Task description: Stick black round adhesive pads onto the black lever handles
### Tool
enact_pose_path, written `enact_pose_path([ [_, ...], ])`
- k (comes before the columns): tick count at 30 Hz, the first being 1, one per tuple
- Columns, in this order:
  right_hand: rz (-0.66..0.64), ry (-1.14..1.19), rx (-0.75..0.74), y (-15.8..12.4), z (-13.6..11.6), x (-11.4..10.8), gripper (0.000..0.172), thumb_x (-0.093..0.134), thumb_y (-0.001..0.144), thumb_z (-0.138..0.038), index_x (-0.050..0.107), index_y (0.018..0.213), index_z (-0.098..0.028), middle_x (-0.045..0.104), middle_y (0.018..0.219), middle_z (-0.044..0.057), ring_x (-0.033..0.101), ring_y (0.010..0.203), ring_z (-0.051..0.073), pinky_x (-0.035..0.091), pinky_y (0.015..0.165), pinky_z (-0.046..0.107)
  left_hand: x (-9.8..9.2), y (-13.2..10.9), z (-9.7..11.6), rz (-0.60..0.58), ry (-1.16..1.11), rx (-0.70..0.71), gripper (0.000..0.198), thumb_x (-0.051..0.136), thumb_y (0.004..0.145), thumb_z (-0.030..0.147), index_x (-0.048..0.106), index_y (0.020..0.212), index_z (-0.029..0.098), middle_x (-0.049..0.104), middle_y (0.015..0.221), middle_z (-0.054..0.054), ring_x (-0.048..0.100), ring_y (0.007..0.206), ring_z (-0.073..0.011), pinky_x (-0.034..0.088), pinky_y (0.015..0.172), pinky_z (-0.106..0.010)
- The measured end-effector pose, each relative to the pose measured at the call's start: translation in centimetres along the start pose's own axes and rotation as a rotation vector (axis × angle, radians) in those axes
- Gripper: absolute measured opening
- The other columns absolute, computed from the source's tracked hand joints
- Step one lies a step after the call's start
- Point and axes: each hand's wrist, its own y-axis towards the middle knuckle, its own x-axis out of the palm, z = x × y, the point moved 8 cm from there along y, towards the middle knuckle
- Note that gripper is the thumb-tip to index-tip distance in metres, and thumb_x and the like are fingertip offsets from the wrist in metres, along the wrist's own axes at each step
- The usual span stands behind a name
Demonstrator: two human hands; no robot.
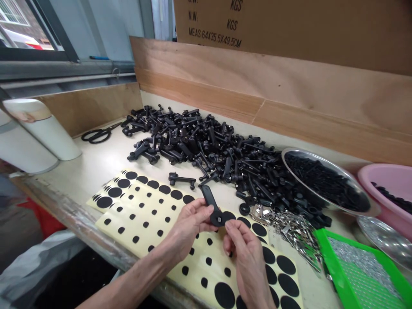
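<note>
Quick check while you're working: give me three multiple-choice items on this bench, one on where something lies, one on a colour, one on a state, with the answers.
1. Where do the black-handled scissors lie relative to the heap of black plastic parts? A) left of it B) right of it C) on top of it
2. What colour is the basin at the far right? A) blue B) pink C) white
3. What is the left hand doing? A) lying empty B) holding up a black lever-shaped part C) resting in the heap

1 A: the scissors lie apart, left of the heap.
2 B: its wall shows pink.
3 B: its fingers grip the part above the dot sheets.
</note>
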Motion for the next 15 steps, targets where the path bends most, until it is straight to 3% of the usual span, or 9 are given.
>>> enact_pose_path([
  [15, 0.027, 0.006, 0.002, 0.11, 0.13, -0.27, 0.032, 0.065, 0.082, -0.047, 0.058, 0.071, -0.019, 0.046, 0.052, -0.005, 0.035, 0.052, 0.010, 0.032, 0.050, 0.021, -0.07, 0.00, -0.06, 0.002, -0.026, 0.002, 0.023, 0.066, 0.084, 0.032, 0.067, 0.099, 0.015, 0.070, 0.095, -0.009, 0.063, 0.076, -0.0152, 0.052, 0.079, -0.034],
])
